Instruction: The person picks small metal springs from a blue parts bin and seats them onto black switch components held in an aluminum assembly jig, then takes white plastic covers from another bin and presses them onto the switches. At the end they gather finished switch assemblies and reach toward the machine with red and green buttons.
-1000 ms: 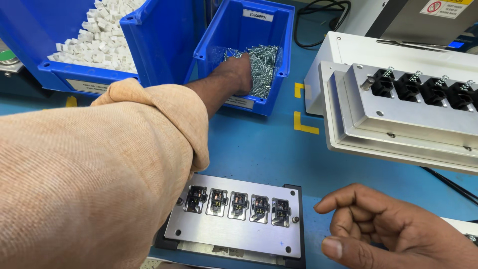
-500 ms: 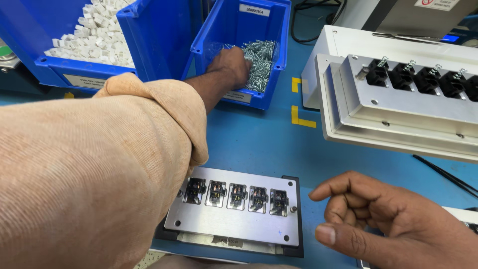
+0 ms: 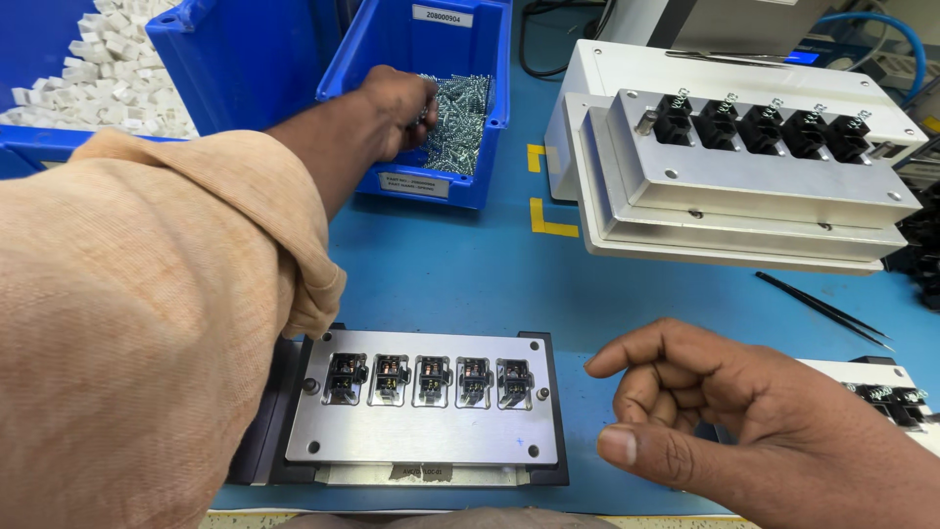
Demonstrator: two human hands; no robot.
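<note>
On a blue workbench mat (image 3: 460, 264), the left hand (image 3: 397, 108) reaches into a blue bin (image 3: 470, 59), fingers curled over the small metal springs (image 3: 460, 122); whether it grips any cannot be told. The right hand (image 3: 744, 431) hovers loosely curled and holds nothing, just beside a metal fixture plate (image 3: 421, 431) holding five small components. A white press fixture (image 3: 744, 167) stands behind, tweezers (image 3: 822, 309) near it.
</note>
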